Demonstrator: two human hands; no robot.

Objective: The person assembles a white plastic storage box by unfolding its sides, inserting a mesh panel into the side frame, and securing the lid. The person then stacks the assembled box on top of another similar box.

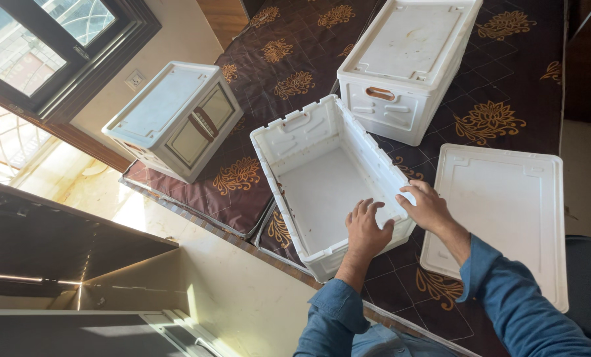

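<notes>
An open white plastic crate with no lid rests on a brown quilt with gold flower prints. My left hand lies on the crate's near wall, fingers spread and reaching inside. My right hand rests on the crate's near right corner, fingers curled over the rim. Whether either hand grips the wall firmly is unclear. The crate's interior looks bare. A flat white lid lies on the quilt just right of my right hand. Both arms wear blue sleeves.
A closed white crate stands behind the open one. Another closed crate with beige side panels sits at the quilt's left end. Beyond it are a dark-framed window, a pale floor and a dark cabinet.
</notes>
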